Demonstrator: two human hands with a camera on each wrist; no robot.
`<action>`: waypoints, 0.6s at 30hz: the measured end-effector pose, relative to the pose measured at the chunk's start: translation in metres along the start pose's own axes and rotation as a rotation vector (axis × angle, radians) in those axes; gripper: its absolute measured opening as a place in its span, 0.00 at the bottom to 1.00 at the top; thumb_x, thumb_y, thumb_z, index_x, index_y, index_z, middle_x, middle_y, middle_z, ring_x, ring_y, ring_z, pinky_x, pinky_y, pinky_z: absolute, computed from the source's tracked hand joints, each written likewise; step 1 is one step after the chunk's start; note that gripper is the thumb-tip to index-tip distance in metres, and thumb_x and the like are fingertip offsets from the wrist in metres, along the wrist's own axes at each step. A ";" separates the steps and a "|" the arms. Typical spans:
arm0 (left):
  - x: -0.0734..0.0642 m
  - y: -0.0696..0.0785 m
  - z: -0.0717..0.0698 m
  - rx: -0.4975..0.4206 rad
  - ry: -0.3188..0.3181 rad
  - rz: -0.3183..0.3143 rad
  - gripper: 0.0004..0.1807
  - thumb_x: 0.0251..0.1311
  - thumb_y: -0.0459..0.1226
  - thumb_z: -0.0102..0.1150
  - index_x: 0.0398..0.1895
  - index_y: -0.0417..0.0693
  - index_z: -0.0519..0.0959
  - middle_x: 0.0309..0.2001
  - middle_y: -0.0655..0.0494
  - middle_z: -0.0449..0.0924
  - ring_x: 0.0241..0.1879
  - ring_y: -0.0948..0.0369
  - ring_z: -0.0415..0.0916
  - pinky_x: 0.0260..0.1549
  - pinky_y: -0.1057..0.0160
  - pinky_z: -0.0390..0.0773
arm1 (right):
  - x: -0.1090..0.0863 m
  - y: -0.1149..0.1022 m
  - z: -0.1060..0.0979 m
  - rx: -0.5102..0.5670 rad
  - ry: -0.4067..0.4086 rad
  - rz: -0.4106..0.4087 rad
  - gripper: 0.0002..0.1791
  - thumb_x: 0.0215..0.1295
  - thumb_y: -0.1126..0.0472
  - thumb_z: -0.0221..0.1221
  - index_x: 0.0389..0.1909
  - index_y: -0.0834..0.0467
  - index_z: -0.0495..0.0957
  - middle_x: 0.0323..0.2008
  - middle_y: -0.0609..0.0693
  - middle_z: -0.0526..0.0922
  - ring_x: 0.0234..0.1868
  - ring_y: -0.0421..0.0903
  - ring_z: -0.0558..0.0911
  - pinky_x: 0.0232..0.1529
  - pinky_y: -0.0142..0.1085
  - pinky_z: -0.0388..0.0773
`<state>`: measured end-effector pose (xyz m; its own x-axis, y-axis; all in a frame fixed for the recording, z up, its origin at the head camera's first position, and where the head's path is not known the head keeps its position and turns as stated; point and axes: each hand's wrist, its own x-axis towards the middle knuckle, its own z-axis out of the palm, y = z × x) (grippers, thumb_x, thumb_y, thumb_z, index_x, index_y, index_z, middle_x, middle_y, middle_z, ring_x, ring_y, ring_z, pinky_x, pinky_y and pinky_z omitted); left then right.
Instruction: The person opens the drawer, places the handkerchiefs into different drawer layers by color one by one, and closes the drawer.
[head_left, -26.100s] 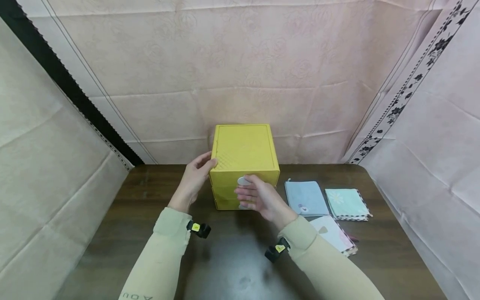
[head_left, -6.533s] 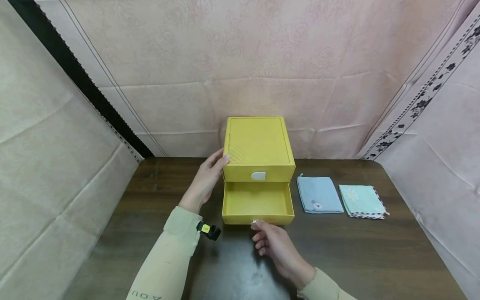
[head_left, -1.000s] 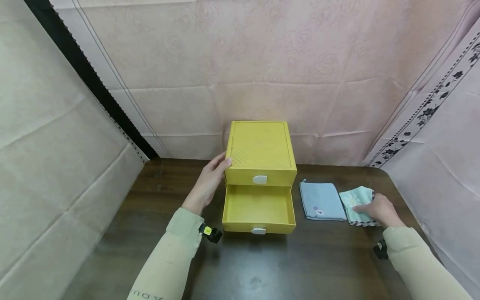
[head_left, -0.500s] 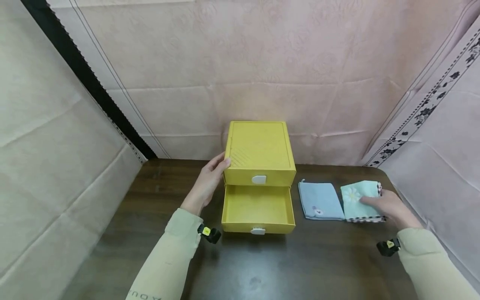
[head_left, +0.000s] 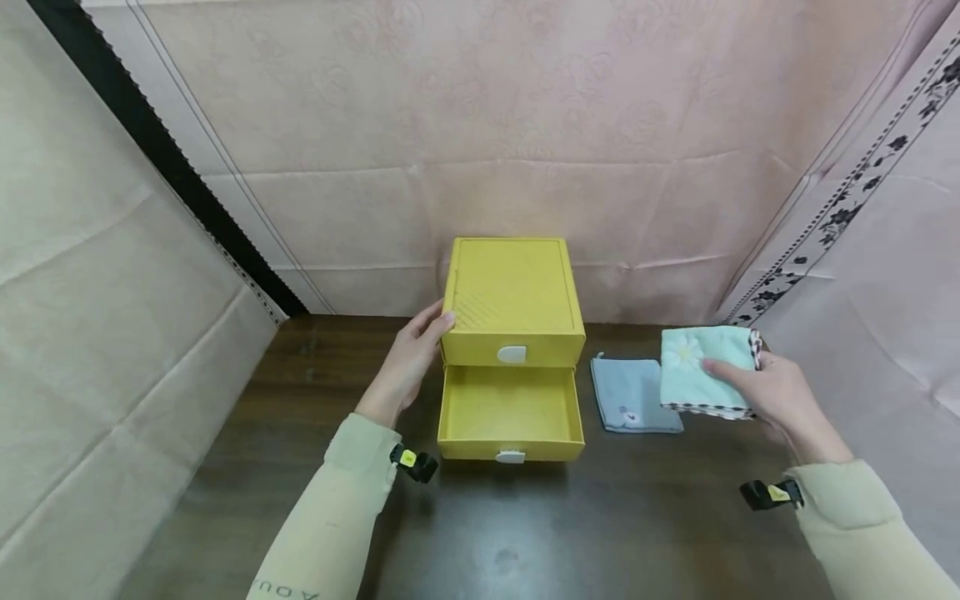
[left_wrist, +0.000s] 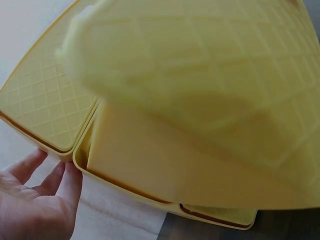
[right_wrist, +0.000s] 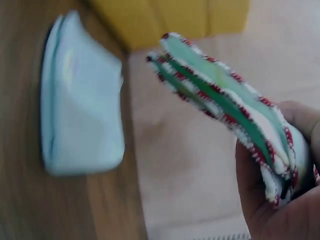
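Note:
A yellow two-drawer storage box stands against the back curtain, its lower drawer pulled out and bare inside. My left hand rests against the box's left side, thumb at the top front corner; in the left wrist view its fingertips touch the box edge. Between thumb and fingers, my right hand pinches a folded mint-green towel with a flower. The right wrist view shows the towel's layered folds and red-and-white trim. A folded light-blue towel lies on the table, partly behind the raised one.
The brown wooden table reaches back to a pale curtain. More curtains enclose both sides, the right one close to my right hand. White knobs sit on the upper drawer and the lower drawer front.
The right hand has lifted the mint-green towel off the table. Earlier, the lower drawer was pulled out by its knob, and a white towel left the table. The left hand has stayed at the box.

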<state>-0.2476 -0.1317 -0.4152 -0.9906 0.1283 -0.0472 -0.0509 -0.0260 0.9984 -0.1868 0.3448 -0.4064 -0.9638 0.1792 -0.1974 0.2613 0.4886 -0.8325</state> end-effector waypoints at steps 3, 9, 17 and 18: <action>0.000 0.002 0.000 0.003 0.002 0.001 0.33 0.61 0.59 0.58 0.69 0.65 0.66 0.67 0.62 0.64 0.64 0.63 0.62 0.65 0.57 0.60 | -0.013 -0.014 0.008 0.316 -0.058 0.005 0.25 0.60 0.48 0.66 0.47 0.60 0.69 0.29 0.47 0.84 0.28 0.41 0.84 0.30 0.35 0.82; -0.001 0.001 0.001 -0.002 0.013 0.006 0.35 0.60 0.59 0.59 0.69 0.64 0.66 0.67 0.62 0.65 0.64 0.62 0.63 0.65 0.57 0.61 | -0.033 -0.034 0.029 0.624 -0.231 -0.041 0.11 0.66 0.62 0.62 0.47 0.54 0.75 0.35 0.48 0.86 0.35 0.44 0.86 0.34 0.37 0.83; -0.001 0.001 0.000 0.011 0.010 0.012 0.35 0.59 0.61 0.59 0.69 0.65 0.66 0.67 0.62 0.64 0.64 0.62 0.63 0.65 0.55 0.61 | -0.050 -0.064 0.070 0.613 -0.309 -0.047 0.17 0.65 0.61 0.63 0.51 0.59 0.70 0.37 0.50 0.86 0.38 0.46 0.85 0.38 0.40 0.83; -0.001 0.001 0.000 0.011 0.010 0.008 0.35 0.59 0.61 0.59 0.69 0.65 0.66 0.67 0.62 0.64 0.64 0.62 0.63 0.64 0.56 0.61 | -0.052 -0.068 0.076 0.601 -0.313 -0.043 0.19 0.65 0.60 0.64 0.52 0.60 0.70 0.37 0.51 0.86 0.38 0.47 0.85 0.39 0.41 0.83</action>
<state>-0.2464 -0.1319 -0.4140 -0.9921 0.1187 -0.0395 -0.0416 -0.0156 0.9990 -0.1589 0.2372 -0.3788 -0.9663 -0.1294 -0.2227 0.2347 -0.0861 -0.9682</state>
